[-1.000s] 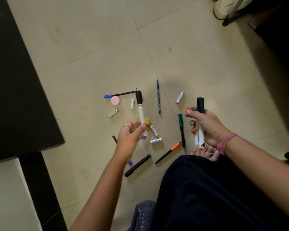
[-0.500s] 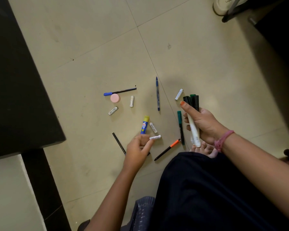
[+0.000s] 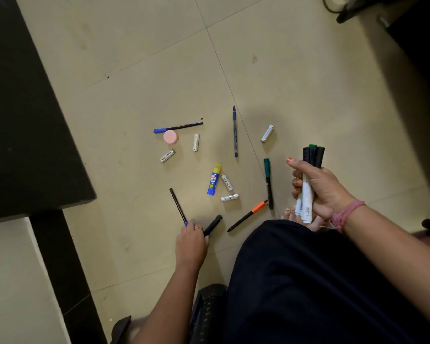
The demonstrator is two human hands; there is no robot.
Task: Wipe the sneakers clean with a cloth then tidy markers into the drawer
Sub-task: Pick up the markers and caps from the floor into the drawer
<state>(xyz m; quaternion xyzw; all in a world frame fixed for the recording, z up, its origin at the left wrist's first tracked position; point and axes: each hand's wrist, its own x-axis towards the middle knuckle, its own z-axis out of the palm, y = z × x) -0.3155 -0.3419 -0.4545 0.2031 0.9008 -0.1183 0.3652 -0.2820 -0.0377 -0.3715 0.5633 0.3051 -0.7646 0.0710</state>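
My left hand (image 3: 191,238) is down on the floor (image 3: 134,70) just below the glue stick (image 3: 214,180), fingers curled onto a black marker (image 3: 212,225); whether they've properly closed round it, I can't tell from here. My right hand (image 3: 318,187) is clenched on a bundle of markers (image 3: 308,184), right of the glue stick, caps up, so I'm gathering as I go. More pens lie around the glue stick. No drawer in view.
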